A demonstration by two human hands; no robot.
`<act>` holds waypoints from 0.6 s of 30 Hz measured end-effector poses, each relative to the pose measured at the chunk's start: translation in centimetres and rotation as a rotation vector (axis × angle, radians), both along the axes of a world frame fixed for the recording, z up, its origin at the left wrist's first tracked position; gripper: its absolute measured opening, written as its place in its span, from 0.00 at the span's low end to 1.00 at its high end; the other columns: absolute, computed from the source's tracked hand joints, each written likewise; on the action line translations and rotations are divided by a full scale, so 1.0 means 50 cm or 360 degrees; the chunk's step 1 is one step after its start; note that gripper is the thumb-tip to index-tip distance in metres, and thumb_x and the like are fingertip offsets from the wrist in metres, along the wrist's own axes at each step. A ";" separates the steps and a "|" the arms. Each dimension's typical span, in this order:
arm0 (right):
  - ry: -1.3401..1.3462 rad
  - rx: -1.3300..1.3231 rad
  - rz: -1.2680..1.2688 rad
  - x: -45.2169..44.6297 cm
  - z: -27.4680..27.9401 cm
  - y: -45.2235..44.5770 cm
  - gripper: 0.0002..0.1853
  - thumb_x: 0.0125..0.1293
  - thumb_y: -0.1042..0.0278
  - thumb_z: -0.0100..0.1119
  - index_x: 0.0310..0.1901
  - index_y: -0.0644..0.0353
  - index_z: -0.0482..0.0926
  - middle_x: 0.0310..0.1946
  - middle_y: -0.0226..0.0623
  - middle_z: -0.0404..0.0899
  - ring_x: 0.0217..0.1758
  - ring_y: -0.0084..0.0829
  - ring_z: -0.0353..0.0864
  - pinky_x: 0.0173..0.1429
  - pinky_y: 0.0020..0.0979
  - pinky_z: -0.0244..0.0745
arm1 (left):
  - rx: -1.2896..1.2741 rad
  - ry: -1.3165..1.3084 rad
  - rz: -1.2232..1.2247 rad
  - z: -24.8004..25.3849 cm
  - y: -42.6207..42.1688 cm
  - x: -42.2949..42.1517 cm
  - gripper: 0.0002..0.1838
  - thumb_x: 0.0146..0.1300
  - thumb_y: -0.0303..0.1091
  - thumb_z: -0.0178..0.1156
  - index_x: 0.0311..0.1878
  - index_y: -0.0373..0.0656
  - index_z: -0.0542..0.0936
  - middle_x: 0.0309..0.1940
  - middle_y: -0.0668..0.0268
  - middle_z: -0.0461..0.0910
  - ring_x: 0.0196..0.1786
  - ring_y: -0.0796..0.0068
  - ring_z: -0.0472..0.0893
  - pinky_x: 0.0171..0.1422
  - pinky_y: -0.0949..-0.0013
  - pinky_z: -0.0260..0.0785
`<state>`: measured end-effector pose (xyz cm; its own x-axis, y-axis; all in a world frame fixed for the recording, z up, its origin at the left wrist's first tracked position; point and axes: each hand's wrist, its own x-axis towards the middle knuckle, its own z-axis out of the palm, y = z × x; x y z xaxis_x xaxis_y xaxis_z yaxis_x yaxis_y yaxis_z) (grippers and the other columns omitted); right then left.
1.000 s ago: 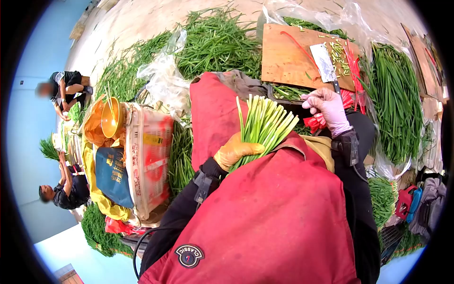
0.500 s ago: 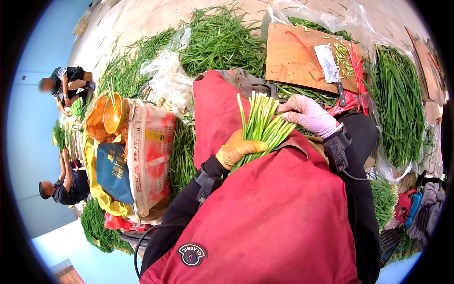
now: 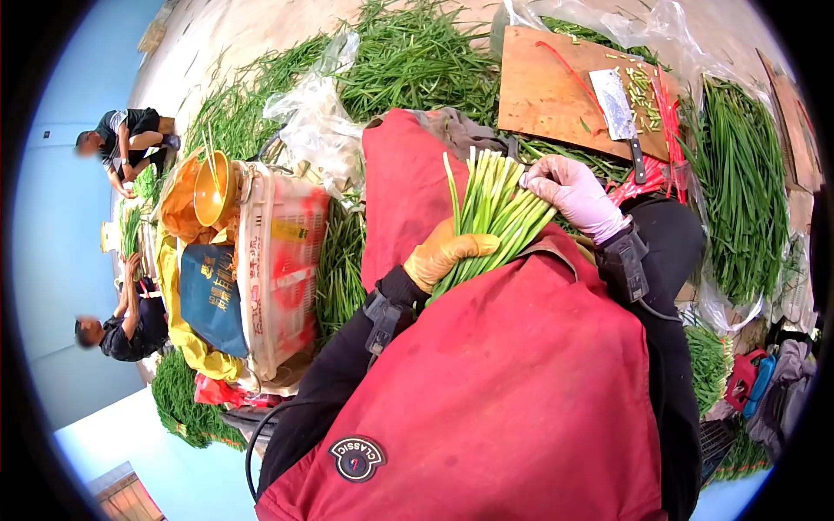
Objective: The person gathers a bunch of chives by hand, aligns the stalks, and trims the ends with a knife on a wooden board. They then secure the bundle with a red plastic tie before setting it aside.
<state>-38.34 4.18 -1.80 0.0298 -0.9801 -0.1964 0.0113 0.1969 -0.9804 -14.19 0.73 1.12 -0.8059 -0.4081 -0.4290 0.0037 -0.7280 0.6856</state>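
Observation:
A bunch of garlic chives (image 3: 499, 204) with pale cut ends lies over my lap. My left hand (image 3: 447, 254), in a yellow-orange glove, is wrapped around its lower part. At the pale ends on the right side, my right hand (image 3: 569, 193), in a pinkish-white glove, pinches some stems between thumb and fingers. Beneath the bunch spreads my red apron (image 3: 521, 365). Beyond my right hand, a cleaver (image 3: 617, 108) rests on a wooden board (image 3: 543, 91) beside chopped stem ends (image 3: 641, 91) and red ties (image 3: 669, 130).
Loose chives (image 3: 417, 74) cover the floor ahead, and a plastic sheet (image 3: 317, 122) lies among them. A larger chive pile (image 3: 738, 191) is at right. On the left stands a white crate (image 3: 282, 260) near a yellow bowl (image 3: 214, 191). Two people (image 3: 130, 326) work farther left.
The view has shifted slightly, so the surroundings sit a little more to the right. Both hands keep their hold on the bunch. At the left, one person's raised chives have come lower.

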 end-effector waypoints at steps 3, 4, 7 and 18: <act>0.0228 -0.0202 -0.0411 -0.007 -0.007 -0.012 0.03 0.67 0.77 0.56 0.38 0.65 0.78 0.36 0.33 0.82 0.35 0.19 0.75 0.44 0.22 0.72 | -0.0100 -0.0004 -0.0028 -0.025 -0.001 0.002 0.31 0.61 0.30 0.61 0.68 0.35 0.68 0.60 0.62 0.76 0.60 0.73 0.75 0.67 0.68 0.64; 0.0287 -0.0291 -0.0577 -0.015 -0.007 -0.016 0.03 0.67 0.78 0.55 0.37 0.65 0.78 0.36 0.33 0.82 0.35 0.19 0.75 0.43 0.21 0.72 | -0.0009 0.0007 0.0002 -0.027 -0.001 0.006 0.30 0.61 0.30 0.61 0.67 0.36 0.68 0.60 0.62 0.76 0.59 0.73 0.76 0.67 0.68 0.65; 0.0036 -0.0395 -0.0701 -0.042 0.035 -0.013 0.04 0.67 0.81 0.53 0.37 0.66 0.78 0.37 0.35 0.82 0.36 0.19 0.77 0.43 0.21 0.74 | 0.0202 -0.0014 0.0044 -0.028 -0.010 0.019 0.30 0.61 0.31 0.61 0.67 0.36 0.69 0.58 0.62 0.77 0.57 0.73 0.78 0.64 0.68 0.68; -0.0197 0.0222 0.0513 -0.055 -0.008 0.042 0.42 0.66 0.39 0.58 0.68 0.70 0.65 0.66 0.40 0.70 0.70 0.31 0.66 0.75 0.31 0.53 | 0.0127 0.0168 -0.0034 -0.037 -0.036 0.032 0.35 0.60 0.36 0.63 0.70 0.36 0.65 0.64 0.58 0.72 0.65 0.67 0.73 0.70 0.64 0.63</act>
<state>-41.12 6.28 -2.19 0.3647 -0.8804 -0.3033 0.0437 0.3415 -0.9389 -12.60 -1.08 -0.75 -0.8565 -0.3582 -0.3717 0.0566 -0.7808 0.6222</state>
